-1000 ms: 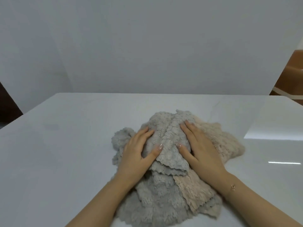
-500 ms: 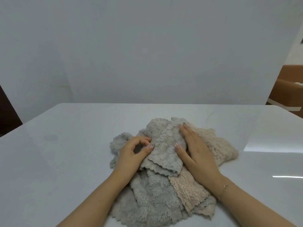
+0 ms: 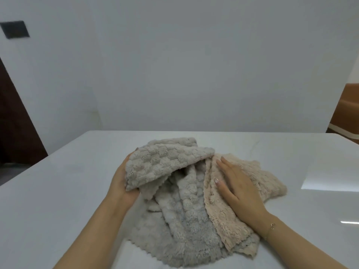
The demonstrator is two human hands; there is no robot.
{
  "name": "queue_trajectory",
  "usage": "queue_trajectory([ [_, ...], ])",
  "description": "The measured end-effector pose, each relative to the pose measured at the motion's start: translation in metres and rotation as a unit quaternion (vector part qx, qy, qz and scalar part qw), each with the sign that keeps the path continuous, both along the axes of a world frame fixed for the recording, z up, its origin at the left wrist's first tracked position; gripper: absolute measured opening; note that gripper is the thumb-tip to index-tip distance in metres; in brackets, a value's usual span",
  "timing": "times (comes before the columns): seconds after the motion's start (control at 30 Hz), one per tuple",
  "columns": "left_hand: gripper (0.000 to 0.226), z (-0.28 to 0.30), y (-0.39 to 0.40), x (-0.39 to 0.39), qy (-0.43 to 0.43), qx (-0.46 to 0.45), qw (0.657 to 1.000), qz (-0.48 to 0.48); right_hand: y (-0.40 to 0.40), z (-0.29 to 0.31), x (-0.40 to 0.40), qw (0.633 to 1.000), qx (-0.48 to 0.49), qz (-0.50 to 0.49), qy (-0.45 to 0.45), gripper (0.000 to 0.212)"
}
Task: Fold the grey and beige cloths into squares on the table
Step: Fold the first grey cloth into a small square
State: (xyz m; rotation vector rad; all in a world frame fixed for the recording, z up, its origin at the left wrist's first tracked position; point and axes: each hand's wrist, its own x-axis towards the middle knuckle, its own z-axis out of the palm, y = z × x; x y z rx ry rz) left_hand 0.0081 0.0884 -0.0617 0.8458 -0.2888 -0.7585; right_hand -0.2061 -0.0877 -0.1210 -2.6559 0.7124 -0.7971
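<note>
White table (image 3: 58,191), plain wall behind.
Left hand (image 3: 121,183): closed on a raised flap of the grey cloth (image 3: 180,226), fingers hidden under it.
Right hand (image 3: 240,188): open, flat, pressing the beige cloth (image 3: 258,177); grips nothing.
Cloths: heaped together at table centre, beige at 3 o'clock of grey, overlapping.
Handling, judged: light, soft, limp fleece; clings to its neighbour. Take by scalloped corners, lift clear, then spread.
</note>
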Motion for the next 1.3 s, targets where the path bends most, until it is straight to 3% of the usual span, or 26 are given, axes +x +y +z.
queue_trajectory([
  [0.1,0.039,0.000,0.018,0.015,0.000,-0.003,0.999,0.050,0.000,0.001,0.000,1.000,0.006,0.000,0.009,0.069],
  [0.2,0.055,0.001,0.032,0.031,-0.041,0.012,0.999,0.020,0.001,0.004,0.000,0.999,-0.004,-0.004,0.034,0.069],
  [0.33,0.026,0.000,0.049,0.052,-0.024,0.036,0.999,-0.009,0.021,0.017,0.009,0.999,-0.007,0.009,0.041,0.070],
  [0.43,0.038,-0.007,0.064,0.067,0.000,0.083,0.995,-0.049,0.054,0.033,0.025,0.998,-0.007,0.032,0.057,0.066],
  [0.6,0.016,-0.017,0.085,0.093,-0.083,0.258,0.961,0.051,0.100,0.049,0.077,0.988,-0.061,0.050,0.132,0.059],
  [0.7,0.017,-0.030,0.083,0.096,-0.210,0.286,0.922,0.152,0.109,0.043,0.115,0.975,-0.093,-0.006,0.204,0.062],
  [0.73,0.018,-0.033,0.080,0.095,-0.280,0.298,0.895,0.180,0.110,0.041,0.125,0.968,-0.106,-0.036,0.222,0.063],
  [0.87,0.022,-0.044,0.068,0.083,-0.544,0.354,0.737,0.186,0.101,0.022,0.148,0.953,-0.110,-0.124,0.254,0.066],
  [0.93,0.028,-0.054,0.060,0.078,-0.627,0.395,0.658,0.135,0.092,0.010,0.146,0.954,-0.106,-0.137,0.244,0.059],
  [1.0,0.034,-0.063,0.052,0.074,-0.665,0.433,0.604,0.077,0.080,0.002,0.140,0.959,-0.120,-0.134,0.221,0.054],
  [1.07,0.037,-0.068,0.046,0.070,-0.678,0.445,0.582,0.050,0.065,0.000,0.135,0.962,-0.138,-0.120,0.205,0.043],
  [1.3,0.035,-0.074,0.039,0.066,-0.687,0.422,0.588,0.057,0.001,-0.002,0.099,0.957,-0.184,-0.127,0.186,0.028],
])
